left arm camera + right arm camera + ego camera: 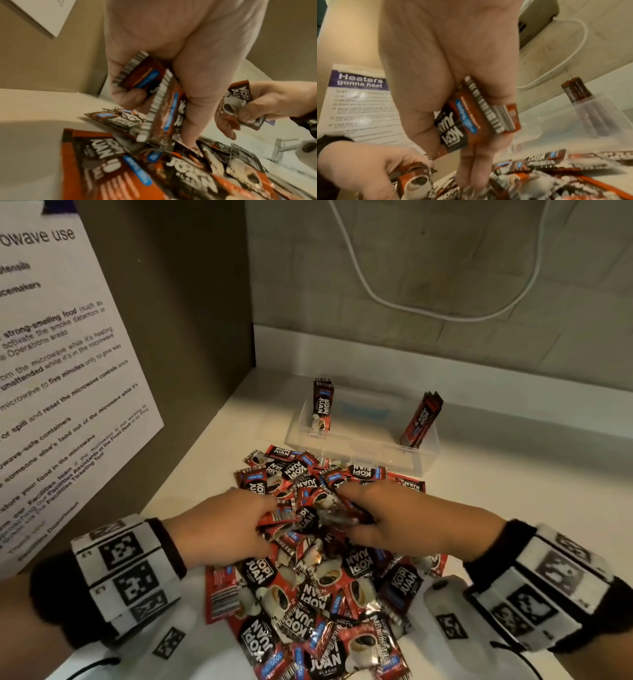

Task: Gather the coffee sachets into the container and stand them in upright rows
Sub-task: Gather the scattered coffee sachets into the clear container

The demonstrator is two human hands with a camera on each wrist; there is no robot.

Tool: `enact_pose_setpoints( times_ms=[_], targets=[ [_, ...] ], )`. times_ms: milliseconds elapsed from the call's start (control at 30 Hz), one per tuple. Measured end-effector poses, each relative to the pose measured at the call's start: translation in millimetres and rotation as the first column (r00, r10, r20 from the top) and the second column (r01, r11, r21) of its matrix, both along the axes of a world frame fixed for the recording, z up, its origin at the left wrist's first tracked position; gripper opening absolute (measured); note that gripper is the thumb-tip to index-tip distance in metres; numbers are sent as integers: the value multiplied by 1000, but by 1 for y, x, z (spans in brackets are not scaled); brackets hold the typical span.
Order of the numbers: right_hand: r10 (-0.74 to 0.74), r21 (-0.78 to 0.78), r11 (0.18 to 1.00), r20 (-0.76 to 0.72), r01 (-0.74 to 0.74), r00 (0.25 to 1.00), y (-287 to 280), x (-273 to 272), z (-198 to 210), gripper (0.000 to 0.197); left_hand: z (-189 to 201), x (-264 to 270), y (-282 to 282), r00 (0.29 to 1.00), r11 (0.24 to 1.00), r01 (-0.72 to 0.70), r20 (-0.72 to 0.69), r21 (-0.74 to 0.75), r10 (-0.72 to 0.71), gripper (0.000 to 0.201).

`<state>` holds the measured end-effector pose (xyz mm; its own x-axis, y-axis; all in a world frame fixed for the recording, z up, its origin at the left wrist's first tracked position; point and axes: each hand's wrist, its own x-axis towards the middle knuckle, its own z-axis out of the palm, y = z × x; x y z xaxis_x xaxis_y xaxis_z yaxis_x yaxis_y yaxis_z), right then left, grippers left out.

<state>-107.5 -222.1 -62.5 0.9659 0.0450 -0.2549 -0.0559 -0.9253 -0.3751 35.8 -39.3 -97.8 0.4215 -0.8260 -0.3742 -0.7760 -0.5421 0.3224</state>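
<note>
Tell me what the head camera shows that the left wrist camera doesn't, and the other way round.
Only the head view shows the clear container with two sachet bundles standing in it, one at its left end and one leaning at its right end, plus the white cable on the wall. Only the left wrist view shows the left hand gripping sachets from the palm side, and a chrome tap. Both show the right hand holding a sachet and the loose pile on the counter.

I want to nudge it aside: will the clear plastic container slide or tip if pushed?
The clear plastic container looks thin-walled and holds only two small bundles of red-and-black coffee sachets, so it probably slides easily. The leaning bundles may topple.
</note>
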Motion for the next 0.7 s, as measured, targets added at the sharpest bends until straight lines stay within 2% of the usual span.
enact_pose_setpoints(
  times_ms=[67, 167, 233, 333, 400, 567, 700],
  targets=[
    [-20, -20, 1000, 24, 20, 1000, -4, -5, 1, 19, 1, 0, -2, 999, 999, -13, -45, -43, 11, 17],
    [-8, -75, 997, 54, 12, 998, -3, -10, -5, 18, 1, 1, -6, 992, 988, -74, -108, -134, 60, 16],
    [47, -121, 992, 34, -43, 998, 1, -11, -12, 33, 0, 1, -10, 987, 977, -116, -130, -177, 93, 7],
    [109, -198, 973, -55, -118, 993, 10, -11, -21, 60, 0, -1, -18, 991, 975, -104, -101, -198, 85, 11],
    [126, -249, 957, -100, -148, 987, 15, -9, -24, 70, 1, -3, -23, 996, 976, -77, -49, -204, 69, 10],
    [143, -279, 948, -62, -155, 988, 19, -5, -25, 59, -6, -8, -38, 997, 990, -47, 53, -130, 54, 38],
    [125, -206, 971, 1, -122, 992, 14, -8, -24, 39, -7, -8, -44, 996, 990, -53, 68, -128, 62, 41]
  ],
)
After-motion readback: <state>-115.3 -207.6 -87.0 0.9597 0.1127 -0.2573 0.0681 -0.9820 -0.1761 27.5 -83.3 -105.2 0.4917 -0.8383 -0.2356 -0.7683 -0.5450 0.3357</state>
